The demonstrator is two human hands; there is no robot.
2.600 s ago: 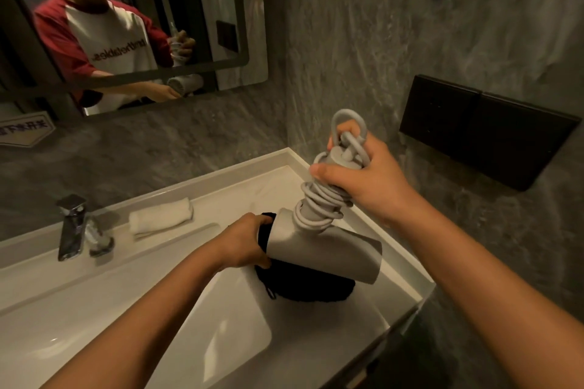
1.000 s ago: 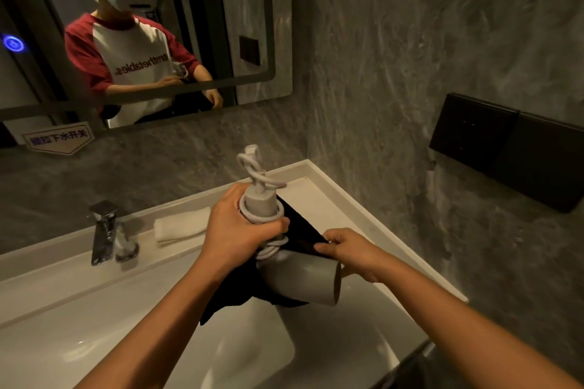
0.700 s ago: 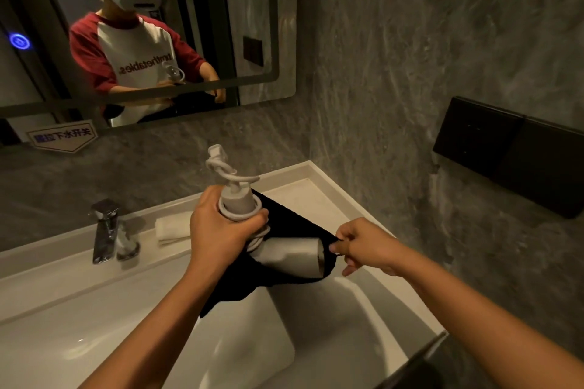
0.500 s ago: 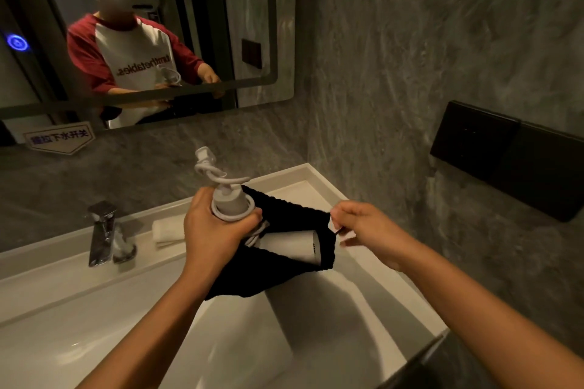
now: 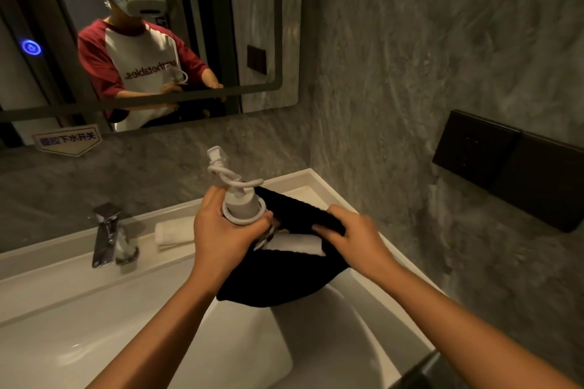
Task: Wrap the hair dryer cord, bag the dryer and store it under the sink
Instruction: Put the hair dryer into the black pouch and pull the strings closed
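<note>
Sliding further into the soft black fabric drawstring bag (image 5: 278, 281), the pale grey hair dryer (image 5: 241, 208) now shows only a strip of its barrel inside the bag's mouth, where half a second ago the whole nozzle end was still visible. The left hand (image 5: 221, 237) is closed around the dryer's handle, which stands upright with the white cord (image 5: 235, 178) coiled round it and the plug sticking up at 12 o'clock. The right hand (image 5: 354, 237), at 3 o'clock of the dryer, has shifted from pulling the bag's edge outward to pinching the upper rim of the opening and drawing it over the barrel. All this hangs above the white ceramic sink basin (image 5: 221, 350), with the chrome tap (image 5: 106, 234) at 9 o'clock and a small rolled white towel (image 5: 173, 232) on the bench behind. Wrapping looks done; bagging seems about half finished, as the handle and cord remain outside, and storing under the sink is not yet begun.
</note>
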